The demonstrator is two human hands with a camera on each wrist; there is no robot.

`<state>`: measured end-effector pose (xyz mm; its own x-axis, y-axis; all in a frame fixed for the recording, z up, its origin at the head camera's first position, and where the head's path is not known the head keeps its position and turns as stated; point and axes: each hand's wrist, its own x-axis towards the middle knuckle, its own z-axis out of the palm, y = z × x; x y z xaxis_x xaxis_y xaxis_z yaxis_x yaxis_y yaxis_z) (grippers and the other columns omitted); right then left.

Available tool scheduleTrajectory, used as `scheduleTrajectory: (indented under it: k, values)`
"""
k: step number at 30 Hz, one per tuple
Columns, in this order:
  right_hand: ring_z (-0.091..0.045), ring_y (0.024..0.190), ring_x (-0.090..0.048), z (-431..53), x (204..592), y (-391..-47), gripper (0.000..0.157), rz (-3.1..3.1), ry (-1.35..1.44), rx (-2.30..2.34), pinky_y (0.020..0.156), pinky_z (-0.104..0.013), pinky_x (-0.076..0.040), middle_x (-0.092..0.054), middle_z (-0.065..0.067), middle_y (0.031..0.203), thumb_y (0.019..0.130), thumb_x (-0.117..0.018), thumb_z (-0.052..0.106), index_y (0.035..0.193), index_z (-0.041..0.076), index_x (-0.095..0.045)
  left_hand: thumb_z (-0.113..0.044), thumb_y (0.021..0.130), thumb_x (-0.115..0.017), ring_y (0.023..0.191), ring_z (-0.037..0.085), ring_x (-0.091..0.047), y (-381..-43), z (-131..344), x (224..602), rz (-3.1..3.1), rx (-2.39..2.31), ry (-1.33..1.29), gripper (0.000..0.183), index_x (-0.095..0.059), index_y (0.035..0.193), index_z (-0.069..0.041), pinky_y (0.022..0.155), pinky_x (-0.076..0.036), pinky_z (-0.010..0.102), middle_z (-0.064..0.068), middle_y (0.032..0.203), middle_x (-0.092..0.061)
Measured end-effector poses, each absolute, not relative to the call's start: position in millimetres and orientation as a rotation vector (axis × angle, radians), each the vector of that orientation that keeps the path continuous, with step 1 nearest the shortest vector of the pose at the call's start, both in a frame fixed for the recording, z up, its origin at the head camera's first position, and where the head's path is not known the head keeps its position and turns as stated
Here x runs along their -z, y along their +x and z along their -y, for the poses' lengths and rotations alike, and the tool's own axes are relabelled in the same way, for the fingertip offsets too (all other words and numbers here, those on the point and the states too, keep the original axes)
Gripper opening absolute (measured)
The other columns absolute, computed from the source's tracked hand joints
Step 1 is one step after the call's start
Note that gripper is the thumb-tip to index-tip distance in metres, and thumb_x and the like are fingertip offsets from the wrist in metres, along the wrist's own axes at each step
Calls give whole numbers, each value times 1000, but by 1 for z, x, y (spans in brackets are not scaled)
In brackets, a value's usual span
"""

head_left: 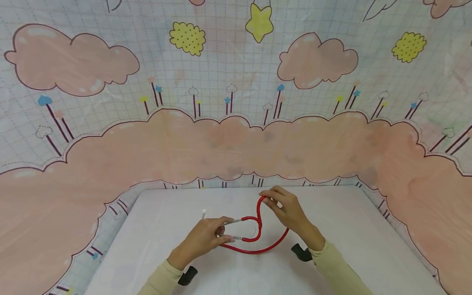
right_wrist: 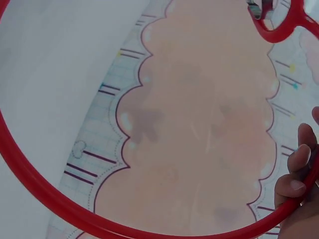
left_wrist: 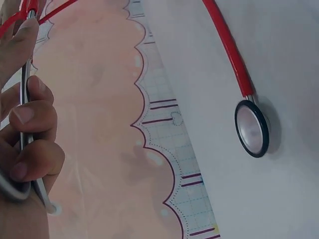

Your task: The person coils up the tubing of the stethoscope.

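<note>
Grips red-tubed metal stethoscope (head_left: 259, 223) over flat white table (head_left: 166, 213) at head view's six o'clock: silver ear tubes (head_left: 233, 221) in left hand (head_left: 205, 234) at seven, red tubing (head_left: 258, 210) in right hand (head_left: 289, 208) at five

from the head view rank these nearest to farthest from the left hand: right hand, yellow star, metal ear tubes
1. Metal ear tubes: gripped in the left hand.
2. Right hand: off to the right, pinching the red tubing.
3. Yellow star: farthest, high on the backdrop.
</note>
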<state>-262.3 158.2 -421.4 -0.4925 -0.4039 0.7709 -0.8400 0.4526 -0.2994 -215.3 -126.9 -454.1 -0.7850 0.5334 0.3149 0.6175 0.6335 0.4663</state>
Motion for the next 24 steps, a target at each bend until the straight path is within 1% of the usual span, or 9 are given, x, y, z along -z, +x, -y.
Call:
scheduleTrajectory:
  k: [4,9,13,15,17,20,24]
  values:
    - [-6,71,-52,-152,420,-263,31,2112,1070,-903,60,-15,-46,-63,2,88,96,-57,36,110,14,-72,-34,80,-80,63,-3,-45,-211,123,449,2681,865,-999,47,-66,121,-14,58,-43,14,-14,70,-51]
    - [-3,71,-50,-147,419,-263,31,2178,1101,-897,58,-17,-46,-63,6,86,97,-56,38,112,16,-72,-35,80,-79,64,-2,-45,-208,120,445,2671,882,-1013,49,-66,122,-15,59,-45,13,-13,71,-53]
    - [-3,71,-51,-144,418,-261,33,2234,1115,-897,59,-20,-47,-65,6,85,97,-55,39,112,16,-72,-37,80,-78,64,-2,-45,-207,117,443,2658,892,-1021,50,-66,122,-15,60,-45,13,-12,72,-54]
    - [-2,71,-50,-143,417,-260,32,2281,1112,-905,59,-19,-47,-65,7,85,97,-56,39,111,15,-73,-37,80,-78,64,-2,-45,-205,116,443,2644,899,-1025,50,-66,122,-15,60,-46,13,-12,72,-54]
    - [-1,71,-50,-142,416,-258,30,2327,1113,-911,59,-18,-47,-66,6,84,96,-58,37,111,15,-73,-37,79,-79,64,-2,-45,-203,115,442,2620,910,-1037,49,-66,122,-15,60,-46,13,-12,72,-55]
    - [-1,71,-50,-140,414,-255,24,2383,1122,-914,60,-16,-47,-67,6,85,95,-62,30,110,14,-73,-34,79,-80,64,-1,-46,-201,113,440,2557,925,-1067,49,-66,121,-14,60,-46,12,-11,71,-55]
    - [-3,71,-51,-137,412,-252,21,2422,1130,-919,61,-17,-49,-68,4,87,93,-67,21,111,13,-73,-36,79,-79,64,-2,-46,-200,110,439,2469,924,-1099,49,-67,120,-12,60,-46,10,-10,71,-55]
